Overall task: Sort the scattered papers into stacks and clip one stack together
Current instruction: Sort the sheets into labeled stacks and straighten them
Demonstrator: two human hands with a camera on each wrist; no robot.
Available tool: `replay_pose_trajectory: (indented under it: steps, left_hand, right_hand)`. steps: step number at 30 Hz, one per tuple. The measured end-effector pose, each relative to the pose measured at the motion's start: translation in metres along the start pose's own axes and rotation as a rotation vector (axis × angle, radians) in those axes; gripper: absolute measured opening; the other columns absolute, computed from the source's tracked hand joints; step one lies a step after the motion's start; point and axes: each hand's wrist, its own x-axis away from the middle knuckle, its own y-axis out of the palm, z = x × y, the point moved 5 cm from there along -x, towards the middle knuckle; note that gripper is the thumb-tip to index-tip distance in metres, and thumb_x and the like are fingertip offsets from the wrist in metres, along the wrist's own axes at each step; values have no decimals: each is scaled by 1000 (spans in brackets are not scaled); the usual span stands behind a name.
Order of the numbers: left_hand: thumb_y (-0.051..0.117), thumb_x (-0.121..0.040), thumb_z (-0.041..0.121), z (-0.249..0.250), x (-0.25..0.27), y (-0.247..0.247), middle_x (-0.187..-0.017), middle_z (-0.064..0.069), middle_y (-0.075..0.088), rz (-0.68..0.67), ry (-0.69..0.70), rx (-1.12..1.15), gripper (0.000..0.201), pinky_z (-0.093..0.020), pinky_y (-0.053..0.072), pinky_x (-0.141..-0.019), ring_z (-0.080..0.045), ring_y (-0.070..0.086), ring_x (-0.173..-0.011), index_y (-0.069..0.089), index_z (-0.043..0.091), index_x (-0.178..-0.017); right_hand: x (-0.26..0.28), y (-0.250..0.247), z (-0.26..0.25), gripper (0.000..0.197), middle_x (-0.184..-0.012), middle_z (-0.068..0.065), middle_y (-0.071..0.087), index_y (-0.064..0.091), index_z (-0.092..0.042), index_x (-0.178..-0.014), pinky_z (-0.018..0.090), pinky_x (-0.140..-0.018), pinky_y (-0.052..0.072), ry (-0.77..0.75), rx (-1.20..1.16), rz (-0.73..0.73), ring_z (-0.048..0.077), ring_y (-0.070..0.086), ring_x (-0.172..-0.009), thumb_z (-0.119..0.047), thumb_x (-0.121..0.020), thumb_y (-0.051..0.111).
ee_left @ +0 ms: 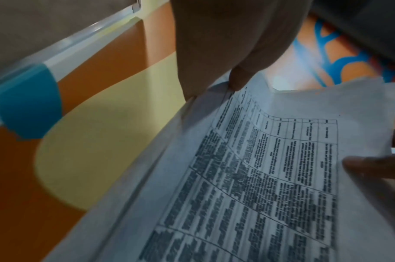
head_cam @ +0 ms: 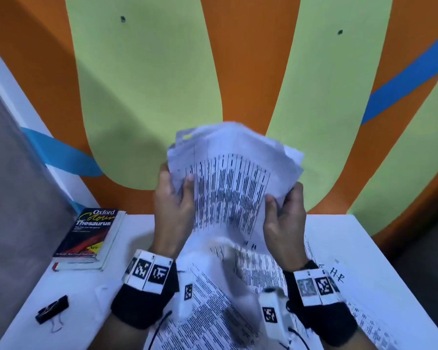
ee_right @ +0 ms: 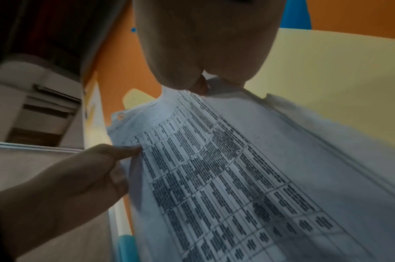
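Left hand (head_cam: 173,205), right hand (head_cam: 283,218) grip paper stack (head_cam: 234,178) between them.

Black wristbands (head_cam: 142,306), white tag-marked blocks (head_cam: 148,271), white wrist cameras (head_cam: 273,311), thin black cables (head_cam: 159,327)

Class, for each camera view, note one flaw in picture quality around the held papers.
Head view: the stack of papers is motion-blurred, its lower edge smeared. Left wrist view: dim, the table text soft. Right wrist view: wide-angle bending of the sheets, the palm of the right hand dark.

Orange wall (head_cam: 245,59) with pale green lobes, blue stripes; white worktop (head_cam: 379,248) in front; grey panel (head_cam: 15,173) at left.
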Motion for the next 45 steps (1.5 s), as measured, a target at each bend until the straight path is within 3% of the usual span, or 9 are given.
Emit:
replay_pose_trajectory:
  steps: [8, 11, 14, 19, 25, 30, 38, 42, 45]
  left_hand:
    - [57, -89, 2, -62, 8, 22, -115, -4, 57, -72, -278, -20, 39, -17, 43, -87, -24, 56, -112, 37, 9, -123]
    - [55, -89, -2, -56, 4, 23, -100, 12, 59, -27, -231, -10, 36, -5, 43, -75, 1, 60, -88, 43, 10, -121]
    - [62, -87, 7, -56, 4, 17, -101, 11, 60, 1, -198, 5, 35, -10, 44, -73, 16, 57, -86, 44, 20, -114]
    - [64, -86, 7, -71, 6, 19, -122, -4, 56, -110, -258, -20, 50, -37, 48, -96, -17, 55, -113, 36, 14, -127]
    - [60, -89, 8, -53, -7, 23, -103, 11, 57, -133, -97, -78, 36, -8, 43, -76, -9, 57, -94, 39, 19, -115]
    - [60, -90, 11, -53, -7, 23, -109, 7, 59, -126, -114, -42, 37, -20, 45, -83, -11, 57, -99, 41, 16, -121]
    - [58, -91, 10, -64, -13, 19, -93, 6, 60, -103, -118, -13, 18, -13, 45, -68, 9, 56, -78, 46, 15, -104]
    - [57, -92, 19, -74, -12, 23, -94, 5, 62, -159, -177, 31, 10, -19, 47, -69, -2, 59, -80, 49, 23, -98]
    - [48, -97, 12, -68, -9, 31, -77, 5, 54, -177, -203, 29, 17, -9, 39, -60, 11, 52, -65, 47, 22, -83]
  right_hand:
    - [11, 11, 47, 50, -115, -3, 56, 25, -8, -137, 19, -86, 48, 258, 22, -99, -3, 56, -95, 0, -94, 49]
    - [7, 10, 45, 41, -82, -4, 49, 27, -1, -134, 31, -66, 41, 221, 70, -51, 1, 54, -71, 3, -96, 43]
    - [1, 8, 37, 49, -120, -4, 55, 26, -5, -138, 4, -80, 42, 211, -35, -1, -10, 54, -106, 3, -94, 48]
    - [0, 4, 39, 62, -145, 5, 41, 22, -12, -144, -3, -85, 38, 232, -126, 24, -19, 45, -115, -6, -92, 57]
    - [-40, -6, -2, 73, -142, 1, 35, 14, -12, -149, -4, -95, 26, -45, 41, 128, -15, 29, -127, -5, -91, 58]
    - [-64, -5, -28, 49, -120, 16, 45, 48, -16, -137, 4, -76, 35, -342, 371, 25, 1, 41, -83, -1, -90, 55]
    - [-67, -29, -9, 21, -105, 14, 61, 70, -6, -108, 1, -82, 36, -186, 294, 231, 1, 51, -94, -13, -89, 64]
    - [-62, -31, 14, 51, -136, -5, 49, 45, -17, -138, 5, -97, 38, 73, 90, 126, -7, 44, -120, -18, -90, 63]
    - [-52, -22, 39, 67, -106, 2, 50, 24, -19, -146, 6, -69, 40, 247, -30, -8, -11, 50, -79, -2, -90, 57]
